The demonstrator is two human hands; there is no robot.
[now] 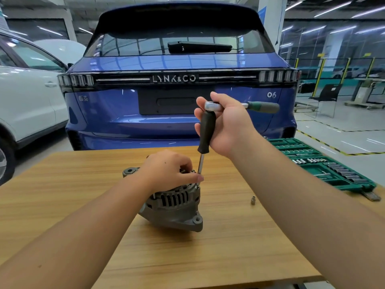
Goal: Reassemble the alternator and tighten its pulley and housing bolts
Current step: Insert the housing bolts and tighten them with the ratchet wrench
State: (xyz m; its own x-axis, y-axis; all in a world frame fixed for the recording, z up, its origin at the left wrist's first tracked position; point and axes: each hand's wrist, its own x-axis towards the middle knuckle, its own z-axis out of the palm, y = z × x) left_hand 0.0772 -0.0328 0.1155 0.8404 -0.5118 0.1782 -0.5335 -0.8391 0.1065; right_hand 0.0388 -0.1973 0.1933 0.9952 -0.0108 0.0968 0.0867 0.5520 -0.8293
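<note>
Wooden table (208, 257) bears alternator (175, 203) gripped by left hand (168, 170); right hand (227, 126) clasps driver (206, 132); blue car (179, 90) behind.

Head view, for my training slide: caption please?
Left hand steadies alternator; right hand holds driver and ratchet.

The blue car (181, 84) is carrying the only lettering that can be read. Raised silver letters reading "LYNK&CO" (174, 78) are sitting at the middle of the dark light bar across its tailgate. Below that bar and off to the right of the lettering, the number "06" (271, 94) is showing in light figures on the blue paint. Below the bar on the left, a small badge (83, 98) is showing, too faint to read.
</note>
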